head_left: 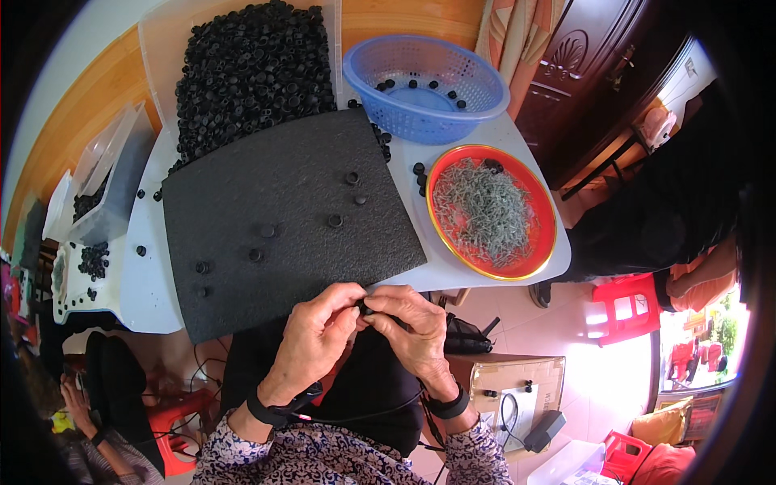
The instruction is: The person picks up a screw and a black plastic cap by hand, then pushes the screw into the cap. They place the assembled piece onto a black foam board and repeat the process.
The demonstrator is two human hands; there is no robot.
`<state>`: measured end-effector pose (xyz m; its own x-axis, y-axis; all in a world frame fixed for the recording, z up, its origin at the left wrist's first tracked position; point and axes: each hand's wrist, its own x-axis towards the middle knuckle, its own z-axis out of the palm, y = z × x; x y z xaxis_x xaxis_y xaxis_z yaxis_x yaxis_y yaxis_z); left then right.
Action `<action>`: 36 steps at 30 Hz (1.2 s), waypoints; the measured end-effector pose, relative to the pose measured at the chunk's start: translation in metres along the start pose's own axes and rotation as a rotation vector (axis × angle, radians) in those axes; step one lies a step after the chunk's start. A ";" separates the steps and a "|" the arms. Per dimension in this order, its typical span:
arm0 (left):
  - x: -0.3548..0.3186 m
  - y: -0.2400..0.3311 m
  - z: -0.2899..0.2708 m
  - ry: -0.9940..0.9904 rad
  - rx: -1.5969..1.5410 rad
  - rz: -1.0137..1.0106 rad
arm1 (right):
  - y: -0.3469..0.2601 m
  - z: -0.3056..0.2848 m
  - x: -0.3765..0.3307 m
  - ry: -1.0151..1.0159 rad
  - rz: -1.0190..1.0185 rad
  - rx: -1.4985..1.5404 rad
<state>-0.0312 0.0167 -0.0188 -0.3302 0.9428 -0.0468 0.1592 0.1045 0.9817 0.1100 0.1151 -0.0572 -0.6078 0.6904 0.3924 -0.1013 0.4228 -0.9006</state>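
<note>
My left hand [317,333] and my right hand [411,330] meet just off the front edge of a black textured mat [283,174]. Between their pinched fingertips is a small black plastic piece [365,308], mostly covered by the fingers. Several loose black caps [335,220] lie scattered on the mat. Beyond it, a clear bin holds a large heap of similar black caps [250,69]. To the right, an orange-red plate [548,214] with a yellow rim carries a pile of small silvery screws or pins [485,212].
A blue perforated basket [424,125] with a few caps stands at the back right. Clear tubs [121,182] are at the left. A cardboard box [485,372] and a red stool [626,307] are on the floor. Another person's hand [77,400] shows lower left; someone in dark clothes [655,210] is at right.
</note>
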 end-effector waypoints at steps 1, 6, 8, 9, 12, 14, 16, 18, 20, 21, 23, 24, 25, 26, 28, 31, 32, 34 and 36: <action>0.001 -0.002 0.001 0.016 0.024 0.055 | 0.000 0.000 0.000 0.010 -0.014 -0.017; 0.002 -0.009 0.003 0.024 0.011 0.106 | -0.002 0.000 -0.001 0.001 0.014 -0.015; 0.003 -0.013 0.005 0.067 0.116 0.185 | -0.001 -0.001 -0.001 -0.007 0.021 -0.027; 0.002 -0.012 0.006 0.068 0.117 0.185 | -0.004 -0.002 0.000 -0.015 0.047 -0.023; 0.001 -0.005 0.006 0.109 0.225 0.210 | -0.007 -0.002 0.002 -0.028 0.073 -0.016; -0.001 0.002 0.005 0.084 0.265 0.123 | -0.008 -0.001 0.002 -0.033 0.071 -0.013; 0.000 -0.001 0.006 0.075 0.279 0.116 | -0.007 -0.001 0.001 -0.007 0.094 -0.008; -0.001 -0.003 0.006 0.070 0.297 0.109 | -0.005 0.000 -0.002 0.002 0.108 0.000; -0.001 -0.003 0.005 0.038 0.175 0.047 | -0.005 0.001 -0.003 0.011 0.120 0.010; -0.001 -0.005 0.005 0.037 0.175 0.048 | -0.004 0.001 -0.003 0.016 0.115 0.017; 0.001 -0.012 0.007 0.100 0.143 0.145 | -0.004 0.003 -0.003 0.020 0.108 0.027; 0.001 -0.014 0.007 0.102 0.144 0.145 | -0.004 0.004 -0.003 0.019 0.084 0.029; 0.001 -0.016 0.007 0.103 0.154 0.137 | -0.004 0.004 -0.004 0.017 0.060 0.031; 0.001 -0.016 0.007 0.104 0.164 0.129 | -0.003 0.004 -0.004 0.016 0.059 0.033; 0.001 -0.016 0.009 0.116 0.174 0.158 | -0.001 0.004 -0.006 0.032 0.080 0.033; 0.001 -0.015 0.010 0.126 0.192 0.168 | -0.001 0.004 -0.006 0.048 0.085 0.005; 0.002 -0.014 0.010 0.122 0.198 0.150 | -0.002 0.003 -0.006 0.048 0.086 0.006; 0.002 -0.015 0.010 0.135 0.234 0.156 | -0.007 0.002 -0.005 0.017 0.027 -0.091; 0.003 -0.015 0.011 0.143 0.267 0.162 | -0.010 0.003 -0.005 0.019 0.011 -0.113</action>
<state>-0.0242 0.0212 -0.0352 -0.4048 0.9018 0.1512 0.4521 0.0536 0.8904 0.1120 0.1056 -0.0509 -0.5932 0.7058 0.3871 -0.0044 0.4781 -0.8783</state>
